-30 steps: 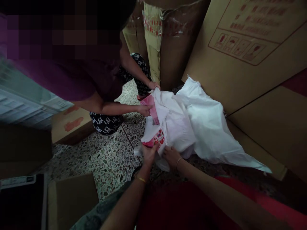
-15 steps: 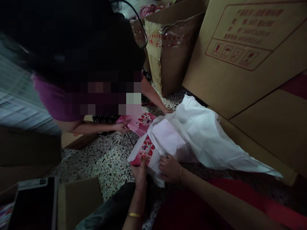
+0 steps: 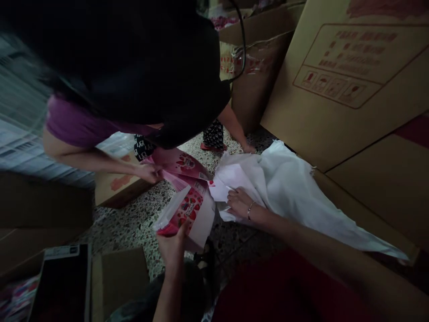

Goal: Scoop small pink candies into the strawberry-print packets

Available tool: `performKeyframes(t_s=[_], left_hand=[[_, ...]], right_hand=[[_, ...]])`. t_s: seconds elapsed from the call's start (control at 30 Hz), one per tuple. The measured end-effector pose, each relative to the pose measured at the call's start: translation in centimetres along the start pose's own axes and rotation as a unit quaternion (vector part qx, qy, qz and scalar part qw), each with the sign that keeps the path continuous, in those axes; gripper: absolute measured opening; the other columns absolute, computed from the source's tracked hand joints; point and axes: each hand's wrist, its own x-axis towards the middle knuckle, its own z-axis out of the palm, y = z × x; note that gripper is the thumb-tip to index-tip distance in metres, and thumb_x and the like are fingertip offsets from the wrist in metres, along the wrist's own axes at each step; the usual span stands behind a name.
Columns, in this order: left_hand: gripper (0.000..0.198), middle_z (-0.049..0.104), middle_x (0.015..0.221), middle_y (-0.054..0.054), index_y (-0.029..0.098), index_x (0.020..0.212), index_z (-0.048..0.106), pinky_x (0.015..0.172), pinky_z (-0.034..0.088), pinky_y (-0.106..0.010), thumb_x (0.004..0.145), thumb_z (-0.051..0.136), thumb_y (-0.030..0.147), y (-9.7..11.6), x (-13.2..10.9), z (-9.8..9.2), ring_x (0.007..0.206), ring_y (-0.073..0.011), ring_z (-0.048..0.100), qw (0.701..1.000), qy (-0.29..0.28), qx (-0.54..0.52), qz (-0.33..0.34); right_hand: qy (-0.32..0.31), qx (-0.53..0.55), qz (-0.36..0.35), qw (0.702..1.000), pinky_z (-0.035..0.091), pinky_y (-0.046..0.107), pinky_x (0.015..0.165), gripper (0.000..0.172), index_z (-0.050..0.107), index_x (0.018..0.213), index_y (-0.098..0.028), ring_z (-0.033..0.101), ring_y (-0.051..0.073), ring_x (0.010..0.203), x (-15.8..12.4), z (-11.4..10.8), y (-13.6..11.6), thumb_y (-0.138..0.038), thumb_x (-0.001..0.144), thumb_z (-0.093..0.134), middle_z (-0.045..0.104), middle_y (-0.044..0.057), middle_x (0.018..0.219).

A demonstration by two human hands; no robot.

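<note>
Head: packaging (image 3: 219, 189) in white sack (image 3: 291, 192)

Left grip (image 3: 170, 246) holds strawberry-printed packaging (image 3: 190, 206). Right grip (image 3: 239, 203) contacts white sack (image 3: 288, 188). Printed cardboard carton (image 3: 308, 118): beyond right grip.

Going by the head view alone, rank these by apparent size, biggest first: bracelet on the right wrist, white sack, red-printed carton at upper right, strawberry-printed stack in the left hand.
1. Red-printed carton, cut off by the frame
2. White sack
3. Strawberry-printed stack
4. Bracelet
</note>
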Motion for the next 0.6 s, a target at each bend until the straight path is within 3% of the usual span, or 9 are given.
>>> performKeyframes(t_s=[0.13,0.23,0.33,0.43,0.6], left_hand=[[0.086,0.065,0.102,-0.021,0.015,0.104,0.052,0.087,0.050,-0.058,0.041,0.084,0.063,-2.6,-1.4,-4.9,0.100,-0.0435,0.062,0.979,0.073,0.156,-0.111],[0.091,0.063,0.107,-0.025,0.016,0.105,0.048,0.087,0.050,-0.059,0.040,0.082,0.070,-5.1,-1.9,-6.4,0.103,-0.0450,0.062,0.966,0.088,0.175,-0.168],[0.088,0.063,0.109,-0.025,0.017,0.104,0.048,0.091,0.050,-0.056,0.042,0.081,0.071,-6.2,-1.7,-5.6,0.106,-0.0435,0.061,0.965,0.102,0.141,-0.195],[0.087,0.061,0.116,-0.026,0.016,0.108,0.048,0.095,0.047,-0.056,0.047,0.080,0.069,-5.3,-0.4,-4.2,0.113,-0.0443,0.058,0.968,0.134,0.107,-0.185],[0.085,0.059,0.120,-0.028,0.014,0.112,0.047,0.094,0.047,-0.058,0.051,0.080,0.064,-2.9,4.1,-3.5,0.116,-0.0452,0.056,0.966,0.155,0.109,-0.175]], right_hand=[[0.001,-0.014,-0.032,0.999,0.036,0.043,0.093,0.025,0.070,0.091,-0.012,0.050,0.028,0.105,1.5,-0.2,-0.7,-0.034,0.090,0.057,0.066,0.013,0.099],[-0.018,-0.024,-0.078,0.996,0.038,0.040,0.090,0.017,0.070,0.092,-0.011,0.051,0.027,0.105,2.6,0.3,-2.9,-0.023,0.088,0.059,0.066,0.013,0.098],[-0.038,-0.047,-0.125,0.990,0.039,0.037,0.084,0.017,0.071,0.089,-0.011,0.052,0.025,0.101,3.3,1.3,-6.0,-0.010,0.086,0.054,0.067,0.010,0.093],[-0.038,-0.058,-0.165,0.984,0.039,0.035,0.082,0.021,0.072,0.088,-0.011,0.052,0.024,0.099,3.1,2.2,-8.2,-0.006,0.085,0.051,0.067,0.009,0.092],[-0.015,-0.047,-0.202,0.978,0.039,0.035,0.079,0.019,0.070,0.086,-0.013,0.052,0.023,0.098,2.1,3.4,-7.9,-0.009,0.087,0.052,0.065,0.010,0.094]])
